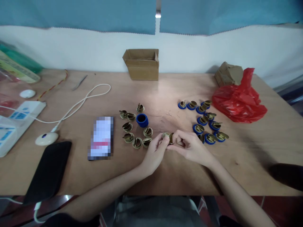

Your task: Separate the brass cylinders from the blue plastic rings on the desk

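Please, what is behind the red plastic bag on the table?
Behind the red bag, a crumpled brown package shows its top and left side. The bag covers its lower right part, so that cannot be seen.

Brass-coloured round part (170, 138) held mid-tabletop (78, 173), between front and back edges, mostly covered by the grip; exact tilt unclear. Similar brass pieces with pale rims (128, 137) in a loose cluster toward the left edge, flat pieces sticking up, some slanted. Blue hollow ring stack (143, 125) upright among them, opening up. More brass pieces on blue rings (198, 128), loosely grouped toward the right edge, several touching or overlapping in view, upper plates tilted.
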The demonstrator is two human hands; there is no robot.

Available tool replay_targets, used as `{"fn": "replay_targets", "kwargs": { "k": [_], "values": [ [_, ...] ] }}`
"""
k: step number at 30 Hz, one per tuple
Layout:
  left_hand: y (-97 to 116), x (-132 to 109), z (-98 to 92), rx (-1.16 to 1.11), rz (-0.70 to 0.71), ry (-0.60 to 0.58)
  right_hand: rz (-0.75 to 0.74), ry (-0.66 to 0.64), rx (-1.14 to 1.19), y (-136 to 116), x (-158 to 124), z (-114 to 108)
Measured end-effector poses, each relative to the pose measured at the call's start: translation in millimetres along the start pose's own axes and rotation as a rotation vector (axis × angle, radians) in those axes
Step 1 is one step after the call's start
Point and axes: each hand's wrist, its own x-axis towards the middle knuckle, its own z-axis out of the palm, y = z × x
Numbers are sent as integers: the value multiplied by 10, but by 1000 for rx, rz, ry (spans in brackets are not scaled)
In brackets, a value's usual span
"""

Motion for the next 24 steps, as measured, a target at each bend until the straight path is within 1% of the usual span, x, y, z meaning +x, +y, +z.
{"fn": "replay_targets", "kwargs": {
  "k": [5, 8, 11, 18, 21, 24],
  "values": [
    [-5, 6, -3, -30, -28, -22, -29, -27, 79, -23, -1, -45],
    [-16, -2, -6, -23, -40, -37, -64, -24, 18, -12, 1, -61],
    [-28, -20, -9, 23, -14, -48, -97, -21, -33, 0, 4, -62],
    [-34, -61, -17, 134, 37, -94, -133, -31, -60, -15, 1, -64],
    [-31, -66, -21, 168, 34, -103, -186, -41, -74, -26, -2, -48],
    [-24, -60, -20, 182, 45, -107, -225, -24, -86, -35, 0, -22]
  ]
}}
